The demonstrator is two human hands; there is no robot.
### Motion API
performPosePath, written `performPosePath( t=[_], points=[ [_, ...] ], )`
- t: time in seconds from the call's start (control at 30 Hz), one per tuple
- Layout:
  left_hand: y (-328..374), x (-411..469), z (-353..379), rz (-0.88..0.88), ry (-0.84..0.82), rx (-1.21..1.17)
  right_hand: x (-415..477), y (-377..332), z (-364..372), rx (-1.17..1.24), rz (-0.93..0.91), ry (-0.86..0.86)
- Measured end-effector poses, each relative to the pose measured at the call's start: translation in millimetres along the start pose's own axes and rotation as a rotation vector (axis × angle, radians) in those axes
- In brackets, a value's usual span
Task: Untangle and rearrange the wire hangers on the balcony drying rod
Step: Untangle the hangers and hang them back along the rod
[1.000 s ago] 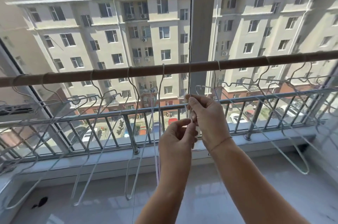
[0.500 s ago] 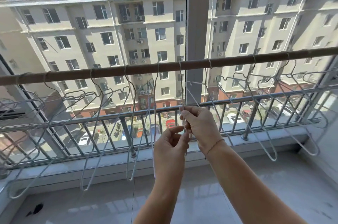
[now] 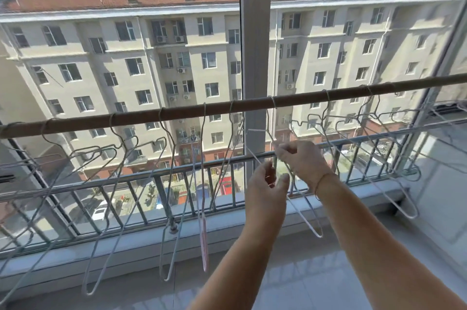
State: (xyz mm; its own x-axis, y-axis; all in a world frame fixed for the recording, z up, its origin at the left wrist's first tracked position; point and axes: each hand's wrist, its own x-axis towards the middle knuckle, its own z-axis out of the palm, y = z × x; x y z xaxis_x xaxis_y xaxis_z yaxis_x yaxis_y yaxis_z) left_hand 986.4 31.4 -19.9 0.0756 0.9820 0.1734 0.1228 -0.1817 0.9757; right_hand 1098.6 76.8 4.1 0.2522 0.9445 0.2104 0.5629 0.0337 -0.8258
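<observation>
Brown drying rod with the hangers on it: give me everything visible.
The drying rod is a thin, round brown bar, possibly wood or coated metal. It spans the whole frame, rising toward the right in this view, and its ends are out of view. The hooks of the wire hangers hang over it, spread unevenly along its length. Nothing else visibly touches it.

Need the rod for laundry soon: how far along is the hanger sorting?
Done: hangers on the left hang spaced along the rod. In hand: the left hand and right hand hold one middle hanger, hooked on the rod. Left: hangers on the right look crossed.
</observation>
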Motion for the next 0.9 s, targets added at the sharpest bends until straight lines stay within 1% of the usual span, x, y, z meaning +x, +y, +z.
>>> performPosePath(
  t=[0.07,0.13,0.27,0.3,0.4,0.5,0.63,0.7,0.77,0.83,0.9],
  points=[
    [-7,5,12,-0.125,-0.067,0.017,2,5,5,0.067,0.045,-0.05],
    [-9,7,20,-0.169,-0.087,-0.01,7,5,8,0.111,0.064,-0.023],
    [2,22,24,-0.061,-0.006,-0.064,26,-11,6,0.322,0.118,0.037],
    [5,29,23,-0.041,0.011,-0.062,32,-15,4,0.343,0.13,0.049],
    [8,42,26,-0.036,0.026,-0.047,46,-19,1,0.341,0.148,0.048],
    [-10,38,34,-0.062,0.023,-0.006,41,-3,7,0.272,0.171,0.017],
    [-49,14,40,-0.183,0.019,-0.082,14,33,24,0.264,0.247,-0.028],
    [-64,6,37,-0.204,0.024,-0.068,3,48,30,0.299,0.295,-0.06],
    [-77,0,29,-0.196,-0.012,-0.077,-6,61,32,0.32,0.326,-0.101],
    [-90,-5,18,-0.174,-0.08,-0.074,-12,72,33,0.275,0.322,-0.151],
    [-106,-8,7,-0.167,-0.138,-0.06,-16,83,34,0.236,0.303,-0.145]
  ],
)
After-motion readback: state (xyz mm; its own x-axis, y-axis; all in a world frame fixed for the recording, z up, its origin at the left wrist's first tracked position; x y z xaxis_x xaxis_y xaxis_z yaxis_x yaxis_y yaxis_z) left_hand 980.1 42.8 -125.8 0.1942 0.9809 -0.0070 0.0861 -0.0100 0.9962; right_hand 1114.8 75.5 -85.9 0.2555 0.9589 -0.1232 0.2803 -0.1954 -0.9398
